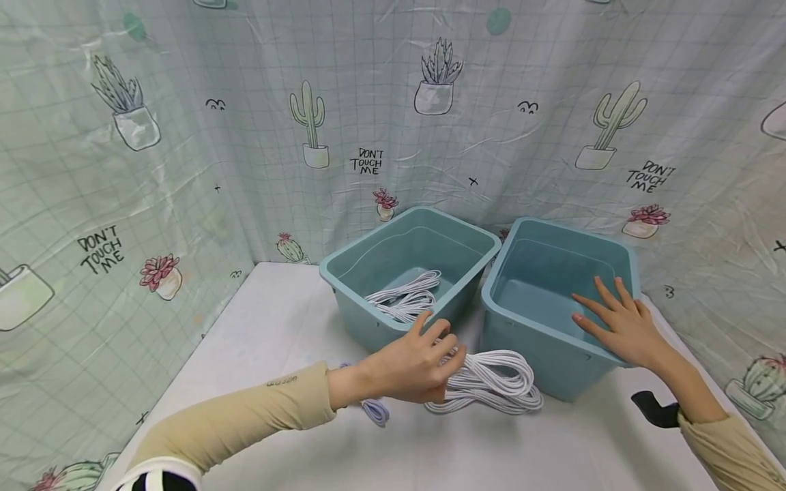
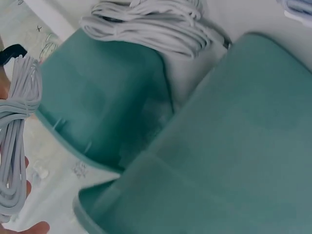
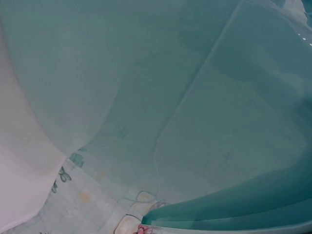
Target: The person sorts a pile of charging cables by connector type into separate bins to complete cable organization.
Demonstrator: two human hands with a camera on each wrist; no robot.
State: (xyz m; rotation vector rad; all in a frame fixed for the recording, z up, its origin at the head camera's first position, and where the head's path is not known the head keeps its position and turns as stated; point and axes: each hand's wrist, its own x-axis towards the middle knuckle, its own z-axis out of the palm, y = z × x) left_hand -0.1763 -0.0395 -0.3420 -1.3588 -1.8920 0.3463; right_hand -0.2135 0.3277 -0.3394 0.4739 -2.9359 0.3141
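In the head view my left hand point(image 1: 414, 365) is in front of the left teal bin, its fingers curled. The left wrist view shows a tied bundle of white cable point(image 2: 19, 131) in its grip; the hand mostly hides this bundle from the head camera. Just beyond, more coiled white cable point(image 1: 506, 382) lies on the table before the bins. Fingers spread, my right hand point(image 1: 626, 327) reaches over the near right rim of the right teal bin point(image 1: 528, 337); whether it touches the rim I cannot tell. The right wrist view shows bin wall point(image 3: 195, 122) but no hand.
Inside the left teal bin point(image 1: 362, 327) lie bundles of white cable point(image 1: 405, 296). A lilac cable coil point(image 1: 374, 411) sits on the white table point(image 1: 276, 314), partly under my left forearm. Behind and at both sides hangs a cactus-print curtain point(image 1: 393, 123).
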